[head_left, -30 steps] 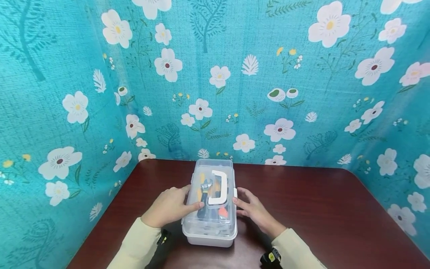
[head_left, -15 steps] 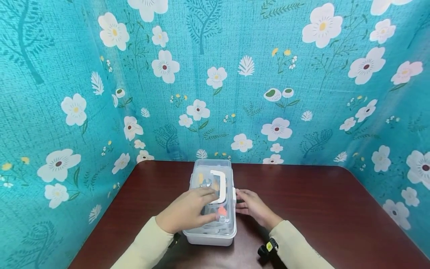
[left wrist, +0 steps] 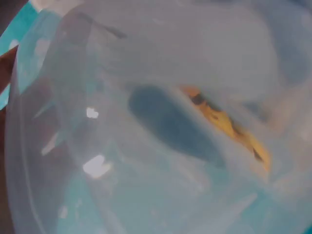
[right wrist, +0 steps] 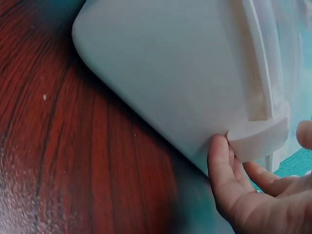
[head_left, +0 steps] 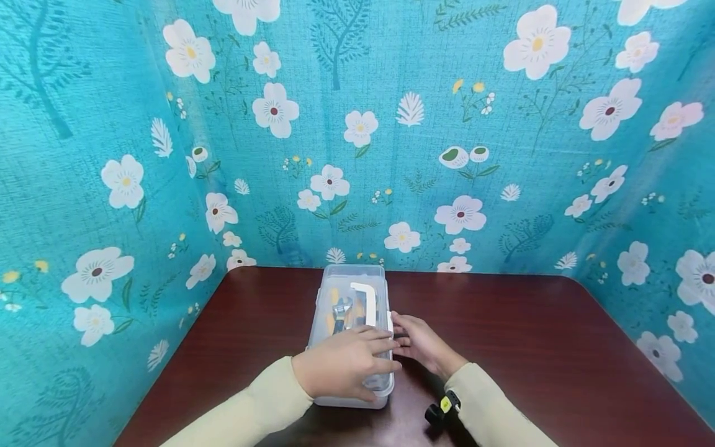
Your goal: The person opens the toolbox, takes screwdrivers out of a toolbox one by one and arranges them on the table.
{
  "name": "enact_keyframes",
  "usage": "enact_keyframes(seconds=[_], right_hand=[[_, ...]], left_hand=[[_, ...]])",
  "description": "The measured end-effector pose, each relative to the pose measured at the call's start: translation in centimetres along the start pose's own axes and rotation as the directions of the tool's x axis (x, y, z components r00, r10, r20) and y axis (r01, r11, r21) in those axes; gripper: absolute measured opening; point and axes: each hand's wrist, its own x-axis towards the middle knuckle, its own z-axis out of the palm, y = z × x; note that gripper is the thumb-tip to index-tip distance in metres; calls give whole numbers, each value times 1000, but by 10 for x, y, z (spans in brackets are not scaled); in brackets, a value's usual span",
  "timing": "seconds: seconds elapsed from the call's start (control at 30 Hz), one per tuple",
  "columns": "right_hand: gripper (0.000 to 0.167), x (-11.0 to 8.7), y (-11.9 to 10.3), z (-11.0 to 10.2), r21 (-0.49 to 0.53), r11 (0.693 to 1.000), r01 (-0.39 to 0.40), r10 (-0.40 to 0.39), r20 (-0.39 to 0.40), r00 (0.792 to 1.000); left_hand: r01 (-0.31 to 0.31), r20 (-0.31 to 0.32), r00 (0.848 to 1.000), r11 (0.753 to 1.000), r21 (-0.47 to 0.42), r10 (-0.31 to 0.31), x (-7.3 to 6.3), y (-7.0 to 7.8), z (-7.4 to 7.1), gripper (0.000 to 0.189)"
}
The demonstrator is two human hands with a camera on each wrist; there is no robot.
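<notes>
Found a plastic box (head_left: 334, 401) on a dark red table (head_left: 530, 354), clear lid (head_left: 354, 273) on, wrench (head_left: 342, 307) visible through it. Noted left hand (head_left: 349, 364) over the lid's near part, fingers loosely spread, grasping nothing. Noted right hand (head_left: 426, 344) touching the white latch (right wrist: 261, 137) with fingertips, ungripped, thumb apart.

1. The table (head_left: 530, 347) is dark reddish-brown, with rounded far corners.
2. Streaked wood grain shows up close in the right wrist view, glossy at lower left.
3. A box (right wrist: 165, 63) sits flat on it, lengthwise from near to far.
4. A pale speck (right wrist: 44, 97) lies on the wood beside it.
</notes>
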Motion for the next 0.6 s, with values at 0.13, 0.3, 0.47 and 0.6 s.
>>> enact_keyframes(seconds=[0.13, 0.3, 0.47, 0.6], right_hand=[[57, 2, 2, 0, 59, 998, -12, 9, 60, 998], [49, 9, 5, 4, 143, 988, -50, 35, 107, 994], [39, 11, 8, 0, 194, 979, -63, 42, 109, 993], [37, 12, 10, -5, 204, 977, -65, 37, 138, 990]], left_hand=[[-77, 48, 996, 993, 90, 73, 3, 2, 2, 59], [-71, 124, 991, 991, 114, 57, 1, 0, 1, 68], [-79, 145, 987, 992, 103, 64, 6, -1, -1, 68], [-91, 152, 985, 993, 78, 79, 9, -4, -2, 64]])
